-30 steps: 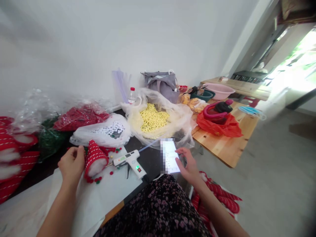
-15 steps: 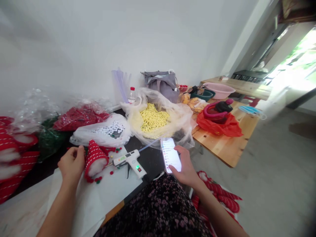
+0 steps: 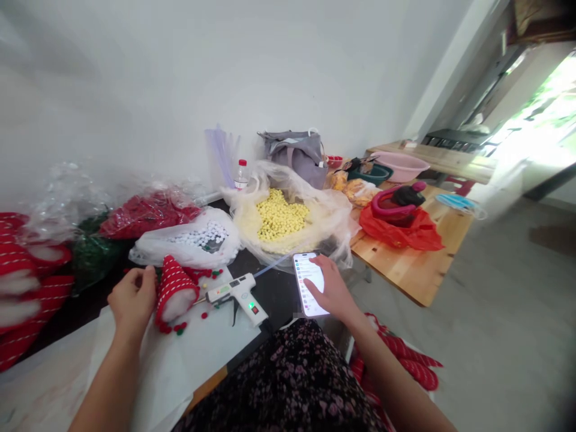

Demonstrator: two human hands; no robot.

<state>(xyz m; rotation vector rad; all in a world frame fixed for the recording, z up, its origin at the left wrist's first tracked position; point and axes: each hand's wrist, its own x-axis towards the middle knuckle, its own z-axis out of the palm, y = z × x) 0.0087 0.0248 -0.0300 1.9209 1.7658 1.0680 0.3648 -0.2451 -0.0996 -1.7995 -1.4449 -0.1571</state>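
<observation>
A lit phone point(image 3: 306, 300) lies at the near edge of the dark table. My right hand point(image 3: 335, 291) is over its right side, thumb and fingers apart above the screen; whether they touch it is unclear. My left hand point(image 3: 132, 300) rests closed on the table with curled fingers; anything inside them is hidden. Just right of it lies a red cone-shaped hat point(image 3: 173, 283) with white dashed stitching and white fluff at its opening. A white glue gun point(image 3: 240, 295) with a green light points its nozzle at the hat, a glue stick point(image 3: 272, 263) sticking out behind.
Behind are a bag of yellow balls point(image 3: 281, 216), a bag of white pompoms point(image 3: 204, 235), a capped bottle point(image 3: 242, 174) and a grey bag point(image 3: 294, 153). More red striped pieces point(image 3: 40, 312) lie left. A wooden table point(image 3: 414, 279) at right bears a red plastic bag point(image 3: 405, 234).
My right hand has shifted up over the phone, its thumb and fingers higher on the screen. The list on the screen looks different. My left hand stays beside the hat.
</observation>
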